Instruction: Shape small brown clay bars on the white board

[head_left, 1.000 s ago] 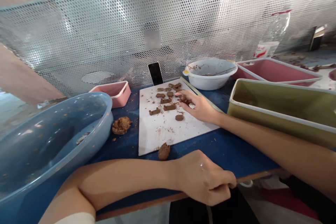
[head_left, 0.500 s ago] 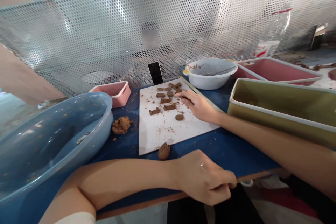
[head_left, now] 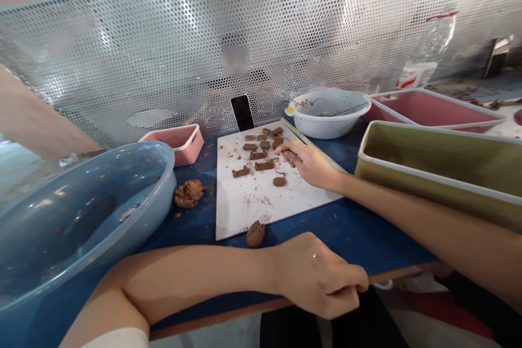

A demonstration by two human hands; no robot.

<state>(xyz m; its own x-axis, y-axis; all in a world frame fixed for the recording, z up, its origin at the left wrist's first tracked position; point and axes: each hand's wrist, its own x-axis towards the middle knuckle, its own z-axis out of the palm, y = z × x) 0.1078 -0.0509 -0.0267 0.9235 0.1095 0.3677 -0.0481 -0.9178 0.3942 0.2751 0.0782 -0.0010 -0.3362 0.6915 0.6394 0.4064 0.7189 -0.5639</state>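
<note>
My left hand point(head_left: 320, 277) is curled into a loose fist at the table's near edge, with nothing showing in its fingers. Across the white board point(head_left: 240, 212) reaches my right hand point(head_left: 312, 165), fingers bent and drawn together low over its right side. Whatever lies under those fingertips is mostly hidden. A brown clay piece point(head_left: 278, 142) is right beside them. Several small shaped clay pieces, among them a bar with raised ends point(head_left: 265, 165), lie to the left. Nearer me is a small oval clay disc point(head_left: 279, 181). A clay lump point(head_left: 255, 234) sits at the board's front edge.
A large blue basin point(head_left: 163, 174) and a rough clay lump point(head_left: 190, 193) are on the left. Behind stand a small pink box point(head_left: 191, 145), a phone point(head_left: 243, 113) and a perforated metal screen point(head_left: 171, 65). A white basin point(head_left: 332, 126), pink tray point(head_left: 440, 109) and green planter point(head_left: 440, 187) are right.
My right hand has shifted very slightly right, and its fingers are more bent. My left hand and the clay pieces keep their places.
</note>
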